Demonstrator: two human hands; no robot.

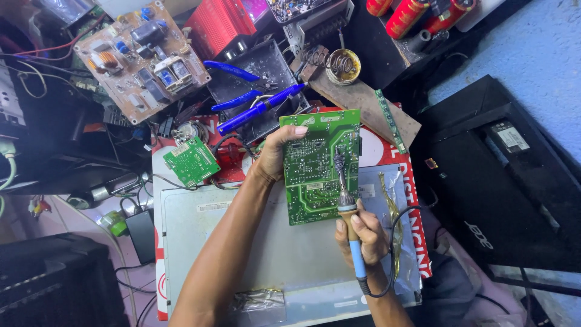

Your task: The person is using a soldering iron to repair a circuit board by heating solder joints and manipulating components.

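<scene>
My left hand [275, 154] grips the left edge of a green circuit board [318, 172], holding it solder side up above a grey metal panel [242, 242]. My right hand [363, 236] holds a soldering iron [348, 206] with a light blue handle. Its tip rests on the board near the right of the middle. A black cord runs from the handle down past my right wrist.
A smaller green board [191, 161] lies to the left. A brown circuit board [142, 57] sits at the back left. Blue-handled pliers [233, 71] and a blue tool [260, 108] lie behind the board. A solder holder [342, 63] and a black monitor casing [502, 175] are to the right.
</scene>
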